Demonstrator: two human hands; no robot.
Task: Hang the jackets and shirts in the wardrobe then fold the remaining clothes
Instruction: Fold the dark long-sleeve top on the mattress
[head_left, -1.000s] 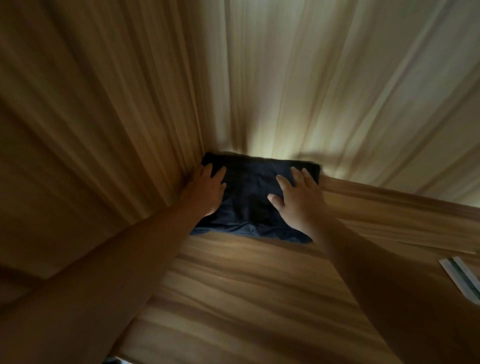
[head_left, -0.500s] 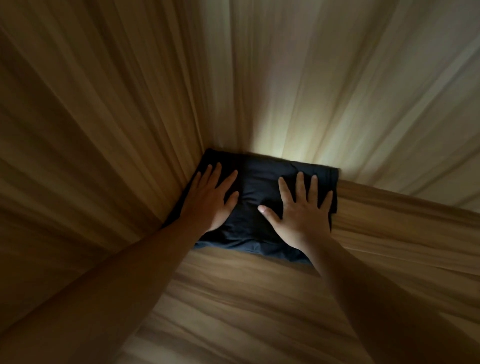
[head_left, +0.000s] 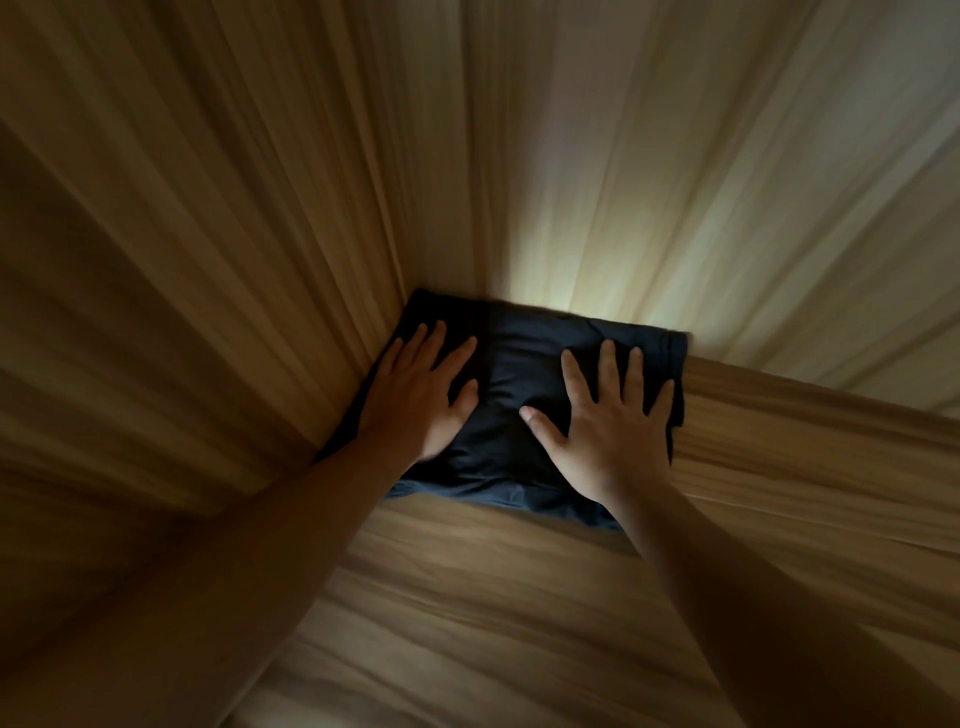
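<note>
A folded dark navy garment (head_left: 519, 364) lies on a wooden wardrobe shelf (head_left: 493, 597), pushed into the back left corner. My left hand (head_left: 421, 400) lies flat on the garment's left part, fingers straight and spread, close to the left wall. My right hand (head_left: 608, 421) presses flat on its right part, fingers spread wide. Both forearms reach in from below. The garment's front edge shows between my wrists; the rest of its top is partly covered by my hands.
The wardrobe's wooden left side panel (head_left: 182, 312) and back panel (head_left: 675, 182) close in the corner. A light glows on the back panel just behind the garment. The shelf runs on to the right of the garment.
Both hands have flattened and spread on the garment, and it now lies deeper and squarer in the corner. The view has moved closer; the striped item at the right edge is out of sight.
</note>
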